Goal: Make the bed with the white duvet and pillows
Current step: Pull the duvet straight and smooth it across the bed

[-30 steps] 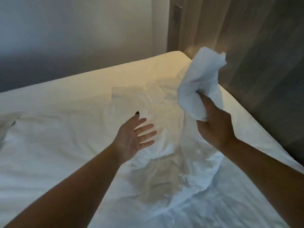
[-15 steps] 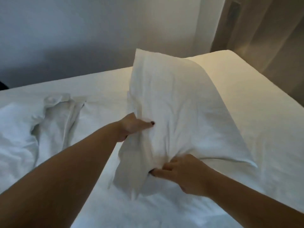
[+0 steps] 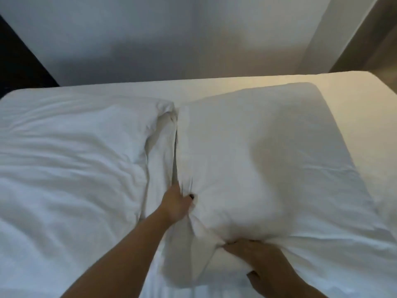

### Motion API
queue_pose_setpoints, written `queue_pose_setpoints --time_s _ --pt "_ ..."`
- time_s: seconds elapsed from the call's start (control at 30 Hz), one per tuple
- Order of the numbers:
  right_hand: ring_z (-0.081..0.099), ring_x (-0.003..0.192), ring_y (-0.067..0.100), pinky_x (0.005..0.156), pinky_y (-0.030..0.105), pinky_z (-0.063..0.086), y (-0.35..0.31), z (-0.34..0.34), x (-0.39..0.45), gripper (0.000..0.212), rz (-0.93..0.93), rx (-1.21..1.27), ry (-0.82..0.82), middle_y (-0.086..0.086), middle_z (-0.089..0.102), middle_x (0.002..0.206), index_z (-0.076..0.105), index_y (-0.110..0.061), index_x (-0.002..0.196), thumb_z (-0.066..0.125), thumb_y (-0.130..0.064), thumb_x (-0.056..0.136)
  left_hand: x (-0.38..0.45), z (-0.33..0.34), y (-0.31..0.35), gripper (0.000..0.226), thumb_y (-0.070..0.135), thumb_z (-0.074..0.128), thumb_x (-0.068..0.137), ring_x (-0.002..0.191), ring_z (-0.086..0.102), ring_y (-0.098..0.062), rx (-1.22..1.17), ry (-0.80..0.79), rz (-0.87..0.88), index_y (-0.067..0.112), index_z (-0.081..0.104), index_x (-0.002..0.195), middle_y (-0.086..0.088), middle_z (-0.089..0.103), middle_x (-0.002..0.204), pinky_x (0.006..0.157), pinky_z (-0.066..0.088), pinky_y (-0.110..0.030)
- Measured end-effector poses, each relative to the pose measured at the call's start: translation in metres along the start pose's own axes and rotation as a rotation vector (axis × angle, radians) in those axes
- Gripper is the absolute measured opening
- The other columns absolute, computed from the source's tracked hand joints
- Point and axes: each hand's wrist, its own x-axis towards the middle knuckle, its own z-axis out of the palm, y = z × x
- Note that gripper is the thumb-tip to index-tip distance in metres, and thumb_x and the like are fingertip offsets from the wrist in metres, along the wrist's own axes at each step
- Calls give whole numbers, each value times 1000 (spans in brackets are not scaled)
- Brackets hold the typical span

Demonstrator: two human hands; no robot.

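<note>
- A bed [image 3: 354,89] under a white fitted sheet fills the lower part of the view, its head end against a pale wall [image 3: 171,39], with a wood-toned panel [image 3: 369,39] in the upper right corner.
- A white pillow on the left [image 3: 71,136] lies flat and creased at the head of the bed.
- A second white pillow on the right [image 3: 268,151] lies flat just beside it, the two ends meeting along a narrow dark gap.
- The left hand [image 3: 176,204] grips the right pillow's near left corner, thumb pressed into the fabric on top, the other fingers tucked out of sight beside it.
- The right hand [image 3: 255,261] clutches the same pillow's near edge, its fingers curled into bunched pillowcase fabric.
</note>
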Motion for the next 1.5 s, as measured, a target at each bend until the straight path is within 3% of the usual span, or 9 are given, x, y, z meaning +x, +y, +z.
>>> queue_pose_setpoints --time_s 0.13,0.43,0.6,0.7,0.97,1.13,1.27,1.4,1.5 --pt "67 99 7 87 7 43 -11 20 -1 79 153 -28 57 -17 68 112 61 -40 120 48 -19 45 -16 7 -33 47 21 56 97 126 52 -26 17 110 -106 12 48 142 -7 58 135 100 37 -25" --pt "48 116 31 92 44 38 -57 52 10 104 171 -442 -6 12 52 127 47 -11 130 87 -50 43 -110 -48 -50 33 -2 55 90 90 70 -11 -425 311 -82 26 62 105 4 74 91 85 55 -33" --pt "59 82 34 78 40 47 -76 60 31 16 49 -383 348 10 62 85 66 -7 88 64 -4 72 -185 -82 -73 35 -11 49 89 88 71 -20 -542 532 -98 16 65 104 -1 74 90 77 57 -35" --pt "54 81 31 78 37 46 -98 43 23 17 -40 -273 423 11 60 77 64 -5 76 47 -7 75 -210 -95 -92 34 -8 51 90 94 69 -21 -530 708 -158 21 63 104 0 73 93 77 55 -33" --pt "61 89 26 74 37 53 -113 50 50 21 299 -160 31 2 61 93 66 -13 89 53 -12 72 -180 -116 -148 42 27 57 99 120 56 -27 -1086 721 -456 14 47 137 -8 57 131 98 48 -43" --pt "61 89 7 84 27 49 -190 54 153 42 622 543 165 -11 61 103 56 -23 112 77 -36 78 -153 -189 -168 31 33 63 93 104 64 -27 -1434 772 -419 18 62 121 -7 63 119 82 55 -45" --pt "61 110 24 98 39 50 -208 85 248 124 884 795 209 3 61 126 49 -10 134 82 -74 34 -139 -259 -182 27 36 67 91 105 69 -25 -1355 719 -310 24 68 115 -2 74 112 84 57 -46" --pt "57 92 17 79 23 43 -227 60 283 43 777 464 400 2 60 100 61 -14 110 78 -35 76 -133 -304 -201 19 39 62 94 104 70 -21 -1393 616 -242 33 79 88 5 75 105 86 55 -44" --pt "63 87 24 70 25 40 -211 46 274 28 772 292 590 6 66 90 71 -7 101 73 -28 82 -127 -314 -219 22 38 61 94 111 67 -24 -1448 522 -234 31 75 109 3 72 117 99 49 -48"
